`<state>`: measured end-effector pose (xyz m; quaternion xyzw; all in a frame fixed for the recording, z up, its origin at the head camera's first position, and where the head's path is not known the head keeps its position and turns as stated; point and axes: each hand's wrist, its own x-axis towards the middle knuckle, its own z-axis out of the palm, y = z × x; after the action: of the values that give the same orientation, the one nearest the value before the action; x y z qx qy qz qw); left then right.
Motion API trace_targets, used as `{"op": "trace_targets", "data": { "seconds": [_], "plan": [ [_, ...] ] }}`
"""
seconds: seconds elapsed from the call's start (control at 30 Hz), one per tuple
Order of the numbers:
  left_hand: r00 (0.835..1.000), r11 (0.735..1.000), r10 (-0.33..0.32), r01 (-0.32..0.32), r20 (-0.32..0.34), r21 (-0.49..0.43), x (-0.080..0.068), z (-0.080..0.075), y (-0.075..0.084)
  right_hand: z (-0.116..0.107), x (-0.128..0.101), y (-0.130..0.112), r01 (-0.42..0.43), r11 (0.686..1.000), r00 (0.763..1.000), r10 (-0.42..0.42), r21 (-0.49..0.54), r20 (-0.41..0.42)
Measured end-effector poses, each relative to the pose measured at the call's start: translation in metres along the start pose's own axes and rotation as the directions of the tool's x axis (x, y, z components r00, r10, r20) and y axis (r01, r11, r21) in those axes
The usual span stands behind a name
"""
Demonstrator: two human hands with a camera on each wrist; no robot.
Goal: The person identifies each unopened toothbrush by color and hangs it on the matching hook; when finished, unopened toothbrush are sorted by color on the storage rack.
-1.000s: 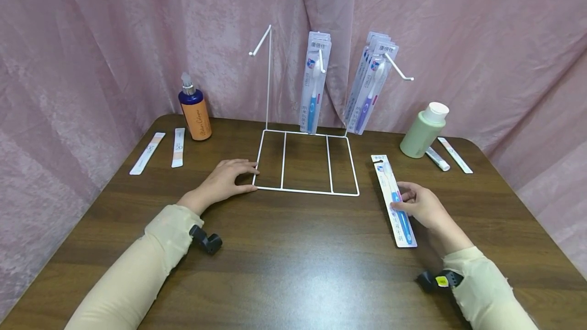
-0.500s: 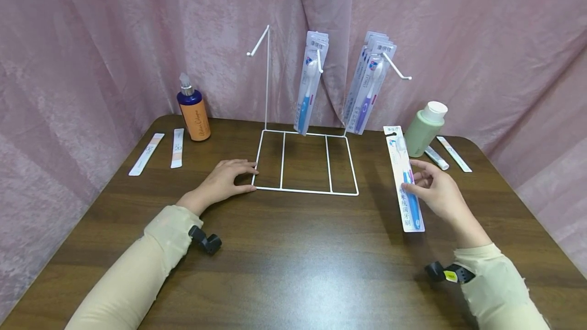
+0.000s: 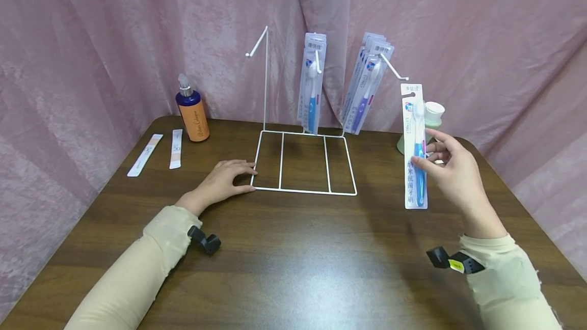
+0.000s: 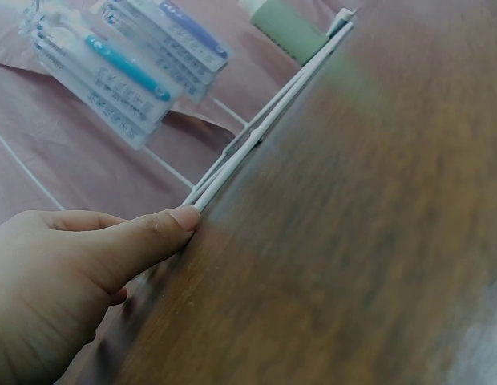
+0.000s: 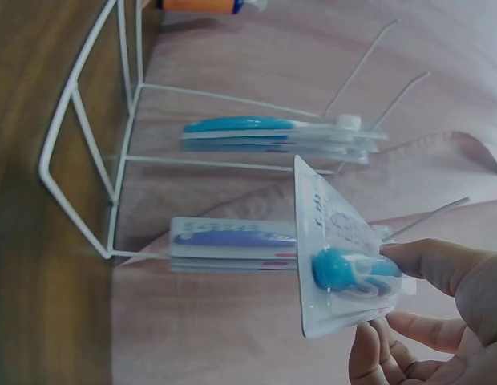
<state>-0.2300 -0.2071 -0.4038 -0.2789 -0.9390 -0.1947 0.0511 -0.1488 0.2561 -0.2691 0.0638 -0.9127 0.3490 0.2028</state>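
In the head view my right hand (image 3: 456, 174) pinches a packaged toothbrush (image 3: 415, 146) with a blue handle, thumb in front and fingers behind. The pack is upright, raised off the table, right of a white wire display rack (image 3: 304, 191). My left hand (image 3: 224, 180) rests at the rack's front left corner, its thumb (image 4: 180, 218) and fingertips touching the base wire. Packaged blue toothbrushes (image 3: 312, 85) hang on the middle hook. Purple ones (image 3: 367, 85) hang on the right hook (image 3: 395, 68). The left hook (image 3: 258, 42) carries nothing.
Behind the raised pack stands a green bottle with a white cap (image 3: 434, 111), partly hidden. An orange and blue pump bottle (image 3: 192, 116) is at the back left, near two thin white sachets, one (image 3: 176, 149) upright in view. A pink curtain (image 3: 114, 39) hangs behind the table (image 3: 293, 248).
My right hand has raised the packaged toothbrush from low over the table, moving up and a little right, so it now overlaps the green bottle. The left hand stays at the rack.
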Motion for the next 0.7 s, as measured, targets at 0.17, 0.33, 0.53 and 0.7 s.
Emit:
{"op": "trace_targets", "data": {
  "seconds": [0.17,0.33,0.53,0.7],
  "plan": [
    [1.0,1.0,0.002,-0.002,0.001,-0.004,-0.001,0.0,0.0,-0.006,0.002,-0.015,0.029,0.998,0.995,-0.024,0.055,-0.095],
    [1.0,1.0,-0.001,0.001,0.004,-0.004,-0.002,-0.001,0.0,-0.011,0.005,-0.031,0.076,0.99,0.979,-0.051,0.12,-0.2],
    [1.0,1.0,-0.007,0.007,0.005,-0.005,-0.003,-0.002,0.001,-0.005,0.009,-0.05,0.129,0.978,0.971,-0.09,0.163,-0.222],
    [1.0,1.0,-0.003,0.003,-0.001,-0.008,-0.002,-0.002,0.003,0.01,0.009,-0.062,0.201,0.963,0.962,-0.159,0.177,-0.223]
  ]
}}
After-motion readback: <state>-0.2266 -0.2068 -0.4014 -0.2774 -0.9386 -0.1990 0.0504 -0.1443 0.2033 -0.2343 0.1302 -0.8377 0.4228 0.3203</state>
